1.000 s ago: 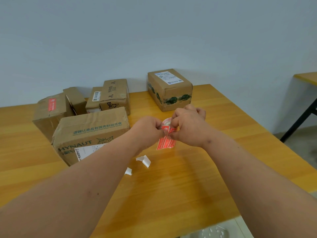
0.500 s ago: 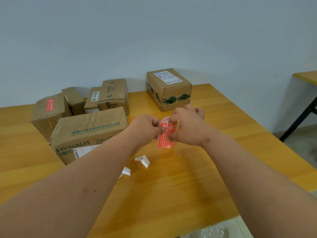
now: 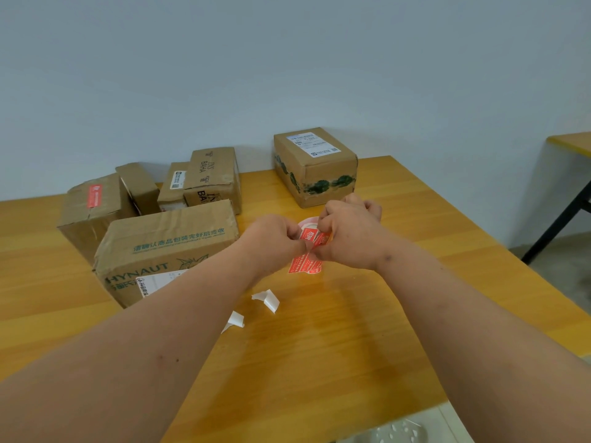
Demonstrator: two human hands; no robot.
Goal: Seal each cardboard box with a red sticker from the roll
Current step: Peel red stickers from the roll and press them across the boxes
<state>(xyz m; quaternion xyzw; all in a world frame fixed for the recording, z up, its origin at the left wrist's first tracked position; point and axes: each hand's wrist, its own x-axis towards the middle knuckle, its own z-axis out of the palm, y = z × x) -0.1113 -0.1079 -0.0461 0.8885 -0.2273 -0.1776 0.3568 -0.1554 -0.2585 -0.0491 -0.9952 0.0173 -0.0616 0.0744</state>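
Both hands meet above the middle of the wooden table (image 3: 335, 362). My right hand (image 3: 350, 233) grips the sticker roll (image 3: 307, 223), whose white rim shows behind the fingers. My left hand (image 3: 275, 239) pinches the red sticker strip (image 3: 304, 264), which hangs down from the roll between the two hands. Several cardboard boxes stand behind: a long HYNAUT box (image 3: 166, 247) close on the left, a box bearing a red sticker (image 3: 94, 206) at far left, and a box with green print (image 3: 315, 166) straight ahead.
More small boxes (image 3: 212, 179) are stacked at the back near the wall. Two white backing scraps (image 3: 267, 298) lie on the table below my hands. A second table (image 3: 572, 142) with a black leg stands at the right edge.
The hands have shifted slightly and the strip has been worked a little between the fingers; the hanging red end sits lower. The boxes have not moved.
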